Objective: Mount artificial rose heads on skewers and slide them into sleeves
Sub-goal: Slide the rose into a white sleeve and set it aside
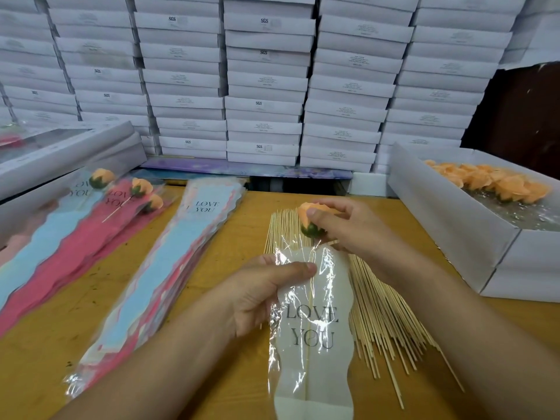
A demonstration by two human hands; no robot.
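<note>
My right hand point(339, 228) pinches the peach rose head point(312, 218) on its skewer point(308, 344), already inside the white "LOVE YOU" sleeve point(315, 328). My left hand point(266, 292) pinches the sleeve's cellophane mouth. I judge it best to hold that mouth apart and feed straight, clear of the loose skewers point(381, 313) on the surface point(230, 253).

left hand point(266, 294): thumb pinching, forearm extended | right hand point(342, 225): fingers curled, gripping
</note>
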